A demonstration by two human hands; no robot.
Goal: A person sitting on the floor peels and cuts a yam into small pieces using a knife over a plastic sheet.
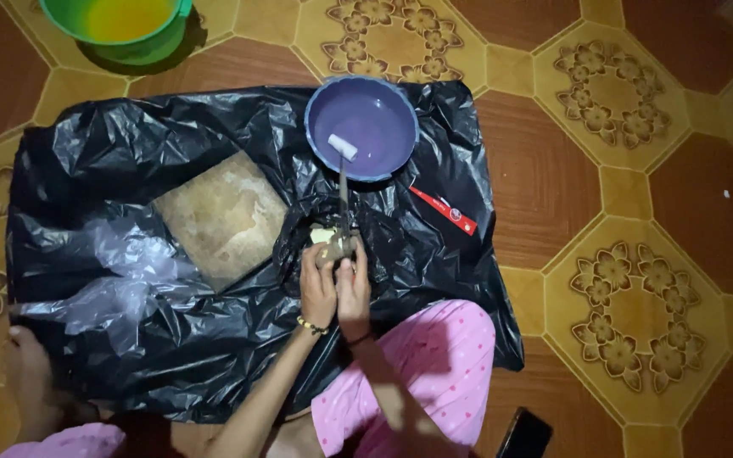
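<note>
Nearest: dark phone (pixel 525 434) on the floor by the person's pink dotted trouser leg (pixel 434 373), screen up.

Both forearms run up from the lower edge and meet mid-frame. Left hand (pixel 318 287), bead bracelet on the wrist, fingers curled shut around a small pale-brown lump (pixel 332 248), looks like a root or tuber. Can't tell exactly what kind. Right hand (pixel 354 284) pressed right against the left, fingers closed on the handle end of a knife (pixel 344 199). Blade points away from the person, toward the bowl. Handle itself hidden in the grip.

Lump sits at the fingertips of both hands, held just above a small crumpled black bag (pixel 299 242) with pale peelings (pixel 322 234) in its mouth.

Everything lies on a big black plastic sheet (pixel 112 153) spread over the patterned tile floor (pixel 638 170). Left of the hands: square worn wooden board (pixel 224 214), lying flat, turned at an angle. Clear plastic bag (pixel 120 271) crumpled beside it, lower left.

Right of the knife: thin red strip (pixel 443 209) on the sheet, diagonal.

Beyond the blade tip: purple bowl (pixel 361 127) at the sheet's far edge, one white peeled piece (pixel 342 147) inside near the front rim.

Farthest: green basin (pixel 120 24), yellowish inside, on bare tile at top left, partly cut off by the frame.
</note>
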